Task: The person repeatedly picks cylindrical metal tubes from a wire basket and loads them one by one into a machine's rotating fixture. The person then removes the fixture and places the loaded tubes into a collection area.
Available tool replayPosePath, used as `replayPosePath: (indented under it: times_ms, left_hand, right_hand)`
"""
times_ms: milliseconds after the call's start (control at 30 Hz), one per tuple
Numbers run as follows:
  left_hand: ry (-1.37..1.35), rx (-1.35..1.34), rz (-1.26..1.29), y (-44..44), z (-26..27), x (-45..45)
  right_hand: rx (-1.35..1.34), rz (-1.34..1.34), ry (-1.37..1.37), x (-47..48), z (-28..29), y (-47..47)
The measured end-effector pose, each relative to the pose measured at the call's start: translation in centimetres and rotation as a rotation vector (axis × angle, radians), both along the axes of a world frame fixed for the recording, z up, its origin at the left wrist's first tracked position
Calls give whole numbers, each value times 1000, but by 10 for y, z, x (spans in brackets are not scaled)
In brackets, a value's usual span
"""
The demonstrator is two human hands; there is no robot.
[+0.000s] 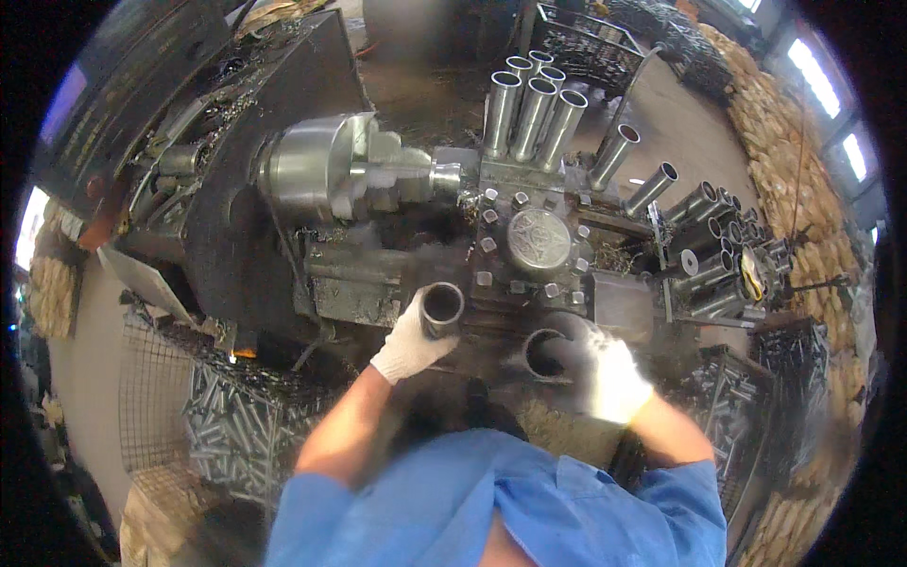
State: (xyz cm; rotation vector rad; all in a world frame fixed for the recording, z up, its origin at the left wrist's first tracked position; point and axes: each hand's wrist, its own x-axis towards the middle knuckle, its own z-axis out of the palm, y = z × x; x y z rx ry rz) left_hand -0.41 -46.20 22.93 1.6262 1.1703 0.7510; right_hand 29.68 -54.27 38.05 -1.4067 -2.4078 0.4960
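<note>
In a white knit glove, my left hand (414,344) grips a metal tube (442,305) whose open end faces up. My right hand (615,372), also gloved and blurred, is at the lathe's front beside a dark round ring-shaped part (547,356); its fingers are too blurred to show whether they hold it. Beyond my hands are the lathe chuck (308,170), with a short bright workpiece (446,177) at its jaws, and the tool post (538,239) with square-headed bolts around it. Several steel tubes (533,117) stand upright behind the tool post.
More tubes (708,241) stand and lean at the lathe's right end. A wire-mesh basket (152,397) of metal pieces is at lower left, another crate (733,404) at lower right. A dark wire bin (588,42) stands at the back, and stacked sacks (772,135) line the right.
</note>
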Motion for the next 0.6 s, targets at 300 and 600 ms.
replayPosePath:
  times_ms: [300,600]
  left_hand:
    - [417,1001,290,101,74,-105]
    - [782,1030,271,200,98,-127]
  right_hand:
    - [-142,-105,-219,-82,65,215]
    - [149,58,164,-118,-4,284]
